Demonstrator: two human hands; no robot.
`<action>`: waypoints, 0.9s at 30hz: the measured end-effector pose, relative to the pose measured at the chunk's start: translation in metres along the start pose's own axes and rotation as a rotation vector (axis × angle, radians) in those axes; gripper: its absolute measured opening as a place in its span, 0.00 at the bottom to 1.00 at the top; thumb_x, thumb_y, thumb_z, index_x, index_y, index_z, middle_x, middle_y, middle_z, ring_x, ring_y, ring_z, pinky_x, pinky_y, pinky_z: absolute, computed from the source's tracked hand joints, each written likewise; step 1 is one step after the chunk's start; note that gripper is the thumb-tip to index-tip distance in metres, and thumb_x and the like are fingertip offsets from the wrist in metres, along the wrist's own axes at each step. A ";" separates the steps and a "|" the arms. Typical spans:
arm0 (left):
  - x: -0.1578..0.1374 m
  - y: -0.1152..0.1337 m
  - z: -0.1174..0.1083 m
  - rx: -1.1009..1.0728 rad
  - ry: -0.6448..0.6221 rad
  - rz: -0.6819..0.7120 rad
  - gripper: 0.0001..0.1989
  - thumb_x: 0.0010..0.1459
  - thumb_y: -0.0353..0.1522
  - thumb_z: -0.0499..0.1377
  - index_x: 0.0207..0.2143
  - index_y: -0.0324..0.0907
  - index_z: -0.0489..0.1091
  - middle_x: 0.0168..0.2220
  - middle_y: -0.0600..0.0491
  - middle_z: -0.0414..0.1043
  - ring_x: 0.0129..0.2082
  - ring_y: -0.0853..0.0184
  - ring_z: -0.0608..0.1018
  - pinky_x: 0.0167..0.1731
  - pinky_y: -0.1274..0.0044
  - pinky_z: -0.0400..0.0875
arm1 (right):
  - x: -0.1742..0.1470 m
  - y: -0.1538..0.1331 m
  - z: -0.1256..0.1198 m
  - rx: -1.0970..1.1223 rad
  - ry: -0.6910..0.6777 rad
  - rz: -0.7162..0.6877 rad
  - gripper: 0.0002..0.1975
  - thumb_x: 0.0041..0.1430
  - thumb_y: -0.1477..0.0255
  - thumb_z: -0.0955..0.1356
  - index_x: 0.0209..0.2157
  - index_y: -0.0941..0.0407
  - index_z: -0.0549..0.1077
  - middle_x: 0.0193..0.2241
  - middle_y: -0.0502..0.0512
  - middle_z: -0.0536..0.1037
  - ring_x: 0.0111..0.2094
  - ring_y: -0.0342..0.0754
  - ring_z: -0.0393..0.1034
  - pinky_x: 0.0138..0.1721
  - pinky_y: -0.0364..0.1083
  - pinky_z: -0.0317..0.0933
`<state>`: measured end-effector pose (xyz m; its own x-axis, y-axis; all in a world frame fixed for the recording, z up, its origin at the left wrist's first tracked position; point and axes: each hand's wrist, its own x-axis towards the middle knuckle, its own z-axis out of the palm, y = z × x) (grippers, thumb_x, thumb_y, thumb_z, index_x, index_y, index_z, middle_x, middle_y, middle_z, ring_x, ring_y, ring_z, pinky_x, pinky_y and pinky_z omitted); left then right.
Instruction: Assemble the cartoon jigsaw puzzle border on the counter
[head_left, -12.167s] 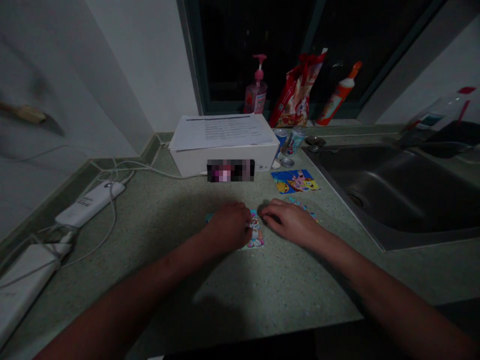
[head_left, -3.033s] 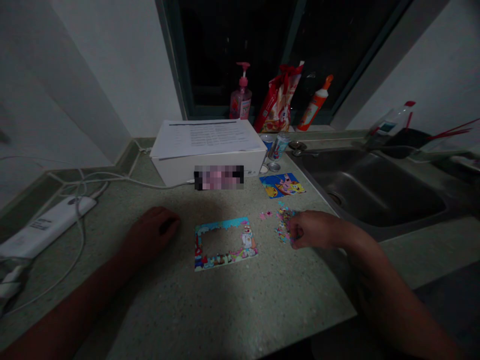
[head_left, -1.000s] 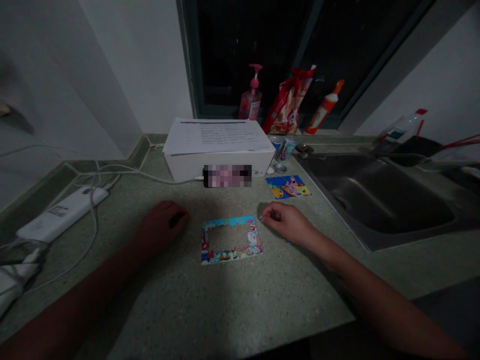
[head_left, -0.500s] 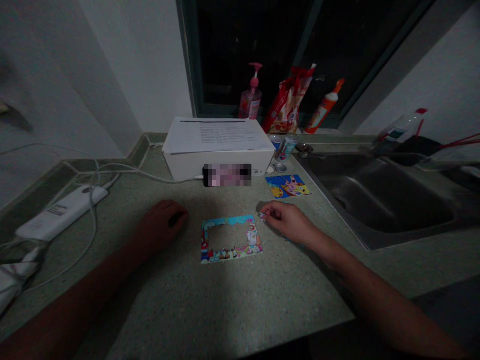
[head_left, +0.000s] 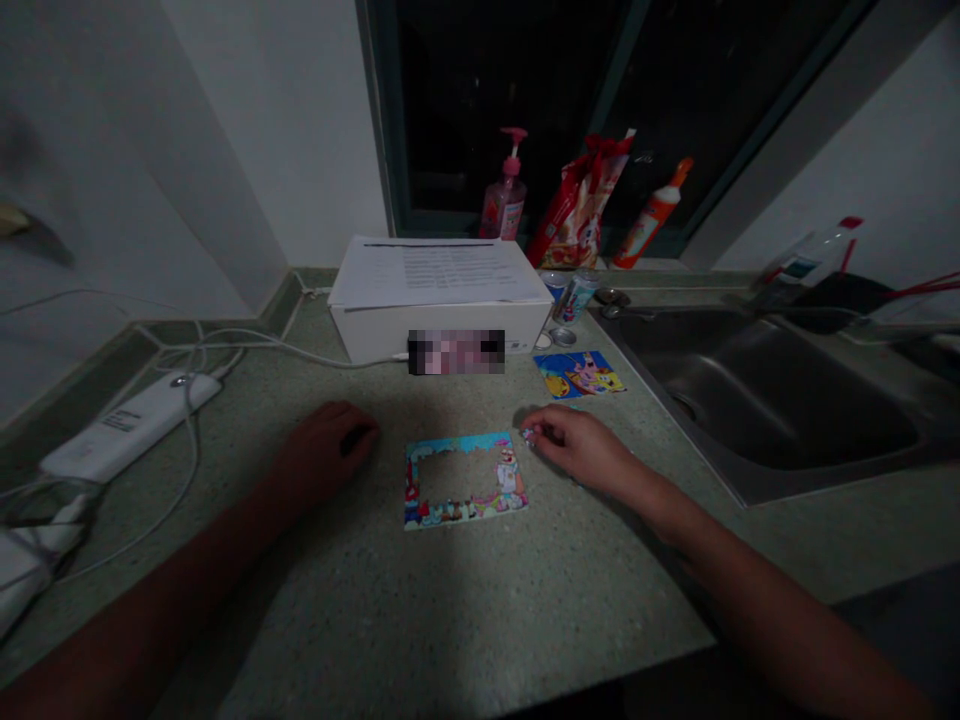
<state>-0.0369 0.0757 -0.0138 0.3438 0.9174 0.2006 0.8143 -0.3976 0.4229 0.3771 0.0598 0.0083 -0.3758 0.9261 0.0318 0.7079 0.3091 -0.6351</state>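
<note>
A colourful cartoon jigsaw puzzle border (head_left: 512, 478) lies flat on the counter (head_left: 480, 600), and the counter shows through its middle. Just right of its upper right corner, my right hand (head_left: 574, 440) pinches a small jigsaw piece (head_left: 529, 437) between thumb and fingers, largely covered by the fingertips. My left hand (head_left: 328, 443) rests on the counter left of the border, fingers curled toward the thumb, with nothing visible in them. A blue picture card (head_left: 579, 375) with yellow and pink cartoon figures lies beyond my right hand.
Behind the border stands a white box (head_left: 442, 318) with a printed sheet on top and a phone (head_left: 456, 353) leaning on its front. A white power strip (head_left: 127, 425) and cables lie at left. A can (head_left: 576, 298) stands near the steel sink (head_left: 795, 400) at right.
Both hands stay nearly in place, my right hand still pinching the jigsaw piece beside the border. The whole view has shifted very slightly.
</note>
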 end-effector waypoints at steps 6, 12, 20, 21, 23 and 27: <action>0.000 -0.001 0.002 -0.002 0.011 -0.003 0.15 0.69 0.42 0.55 0.40 0.46 0.80 0.42 0.45 0.82 0.45 0.52 0.82 0.52 0.59 0.77 | 0.000 0.000 0.001 -0.033 0.005 0.008 0.10 0.67 0.70 0.69 0.46 0.50 0.81 0.39 0.57 0.84 0.35 0.52 0.74 0.38 0.51 0.66; 0.000 0.000 0.000 0.004 0.004 -0.004 0.15 0.69 0.41 0.54 0.40 0.46 0.79 0.41 0.45 0.82 0.45 0.51 0.82 0.52 0.59 0.78 | -0.001 -0.003 -0.003 -0.066 -0.034 -0.014 0.13 0.65 0.75 0.68 0.48 0.51 0.82 0.40 0.57 0.83 0.36 0.52 0.75 0.39 0.51 0.66; 0.000 0.002 -0.001 0.011 0.009 -0.022 0.15 0.68 0.41 0.55 0.40 0.46 0.80 0.42 0.46 0.82 0.46 0.53 0.81 0.53 0.60 0.77 | -0.001 -0.006 -0.006 -0.123 -0.054 -0.023 0.16 0.64 0.77 0.69 0.49 0.50 0.82 0.40 0.56 0.83 0.38 0.52 0.76 0.41 0.51 0.67; 0.000 0.002 -0.001 0.010 0.007 -0.022 0.15 0.68 0.42 0.55 0.40 0.46 0.79 0.43 0.46 0.82 0.47 0.53 0.81 0.54 0.61 0.77 | -0.001 -0.006 -0.006 -0.134 -0.061 -0.029 0.16 0.64 0.78 0.69 0.50 0.50 0.82 0.40 0.56 0.83 0.38 0.52 0.76 0.41 0.52 0.67; -0.001 0.001 0.000 0.007 0.000 -0.021 0.15 0.68 0.42 0.55 0.41 0.46 0.79 0.43 0.45 0.83 0.47 0.52 0.81 0.54 0.60 0.77 | -0.001 -0.006 -0.007 -0.151 -0.072 -0.039 0.15 0.65 0.77 0.69 0.50 0.50 0.82 0.41 0.56 0.83 0.39 0.52 0.76 0.42 0.52 0.68; 0.000 0.000 0.000 -0.002 0.003 -0.015 0.15 0.68 0.41 0.55 0.40 0.46 0.79 0.43 0.45 0.82 0.46 0.51 0.82 0.53 0.58 0.77 | -0.002 -0.007 -0.008 -0.165 -0.075 -0.041 0.15 0.66 0.77 0.69 0.50 0.51 0.83 0.42 0.58 0.82 0.39 0.53 0.77 0.42 0.52 0.68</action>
<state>-0.0371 0.0758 -0.0140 0.3301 0.9233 0.1965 0.8184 -0.3837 0.4278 0.3776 0.0574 0.0192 -0.4454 0.8953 -0.0061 0.7770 0.3832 -0.4995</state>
